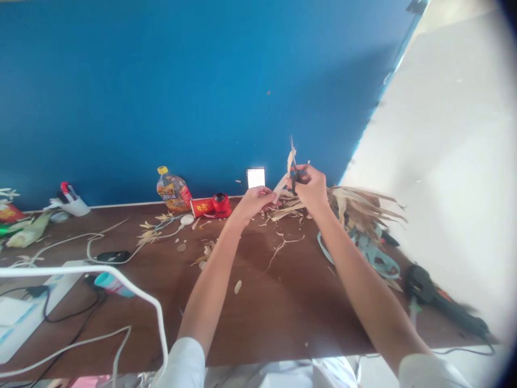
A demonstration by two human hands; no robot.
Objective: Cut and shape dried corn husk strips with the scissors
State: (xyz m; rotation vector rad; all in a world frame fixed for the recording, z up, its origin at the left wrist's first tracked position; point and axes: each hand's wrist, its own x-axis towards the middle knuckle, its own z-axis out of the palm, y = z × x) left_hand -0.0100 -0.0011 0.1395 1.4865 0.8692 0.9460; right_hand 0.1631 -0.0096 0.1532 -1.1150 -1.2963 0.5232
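Note:
My left hand [260, 200] is closed on the lower end of a pale strip of dried husk [281, 186], which slants up to the right. In my right hand [310, 186] is a pair of dark-handled scissors [294, 175], blades pointing upward. The strip's upper part runs close beside the blades; whether they are cutting it I cannot tell. Under both hands lie loose husk pieces and small scraps [288, 209] on the brown table [266, 318]. A larger bundle of dried husks [359, 202] spreads out right of my right hand.
Red cups [221, 206] and a bottle [173, 188] stand along the blue wall [202, 97]. A glue gun [444, 304] and blue ribbon [379, 261] lie at the right. White cables, a power strip [60, 283] and a white curved bar [133, 291] occupy the left.

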